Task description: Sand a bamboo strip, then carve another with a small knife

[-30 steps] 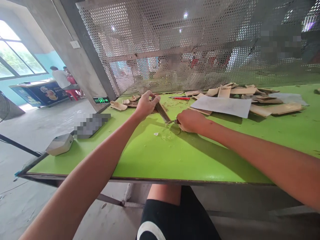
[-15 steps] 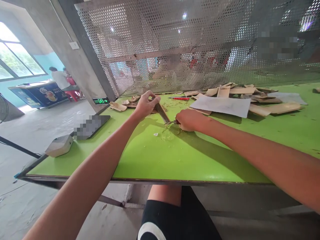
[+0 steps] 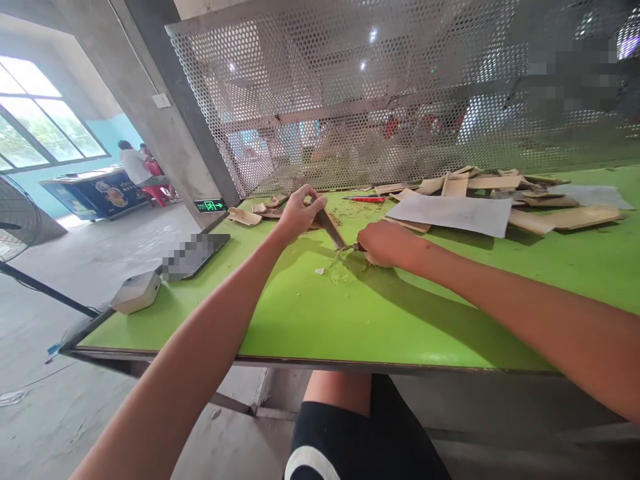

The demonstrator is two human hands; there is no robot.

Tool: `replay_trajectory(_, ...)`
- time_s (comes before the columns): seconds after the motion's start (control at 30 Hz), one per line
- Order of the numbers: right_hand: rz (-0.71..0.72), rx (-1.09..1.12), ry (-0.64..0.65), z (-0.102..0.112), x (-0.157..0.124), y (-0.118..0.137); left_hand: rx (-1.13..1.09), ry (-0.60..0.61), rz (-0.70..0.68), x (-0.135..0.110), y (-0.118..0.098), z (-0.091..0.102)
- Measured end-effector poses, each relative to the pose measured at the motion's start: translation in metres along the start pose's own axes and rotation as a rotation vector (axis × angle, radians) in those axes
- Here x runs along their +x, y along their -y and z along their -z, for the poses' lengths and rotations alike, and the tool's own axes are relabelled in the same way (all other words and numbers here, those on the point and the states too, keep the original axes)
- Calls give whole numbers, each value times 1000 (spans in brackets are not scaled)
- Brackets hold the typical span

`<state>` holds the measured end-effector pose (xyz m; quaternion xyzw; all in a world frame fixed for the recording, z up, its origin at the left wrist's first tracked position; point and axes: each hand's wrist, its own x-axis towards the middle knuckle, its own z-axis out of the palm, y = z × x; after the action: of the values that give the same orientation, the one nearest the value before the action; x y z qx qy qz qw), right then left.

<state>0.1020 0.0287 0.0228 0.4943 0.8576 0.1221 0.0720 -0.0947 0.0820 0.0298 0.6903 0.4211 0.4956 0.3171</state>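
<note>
My left hand [image 3: 299, 213] pinches the upper end of a narrow strip of bamboo [image 3: 331, 229], which slants down toward the green tabletop [image 3: 300, 320]. Closed in a fist, my right hand [image 3: 384, 244] grips a small carving knife [image 3: 358, 247] with a dark handle. Its blade end meets the lower tip of the strip; the exact blade shape is too small to make out. Thin pale shavings [image 3: 342, 275] lie just below that contact, beside a small white chip [image 3: 319, 271].
A red cutter [image 3: 367, 199] lies behind my hands. Bamboo pieces [image 3: 583, 217] and a white paper sheet [image 3: 450, 213] cover the back right. A dark tablet [image 3: 213, 250] and a white box [image 3: 136, 292] sit at the left edge. A perforated metal screen [image 3: 320, 100] borders the back.
The whole view has shifted slightly, so everything sits a little farther right. Both hands keep their holds, and the knife stays at the strip's lower tip.
</note>
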Motion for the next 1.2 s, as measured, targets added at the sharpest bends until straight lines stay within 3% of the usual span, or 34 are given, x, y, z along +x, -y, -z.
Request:
replay_trajectory(0.17, -41, -51, 2, 0, -6, 5, -71, -21, 83, 1, 7, 3)
replay_trajectory(0.4, -11, -20, -10, -5, -6, -8, -142, 96, 51, 3, 14, 12)
replay_trajectory(0.6, 44, 6, -33, -9, -5, -15, -175, 152, 25, -4, 5, 10)
replay_trajectory(0.9, -36, 93, -135, -11, -3, -4, -92, 183, -63, -9, -11, -4)
replay_trajectory(1.2, -21, 73, -67, -10, -6, -3, -30, 145, -126, -12, -15, -9)
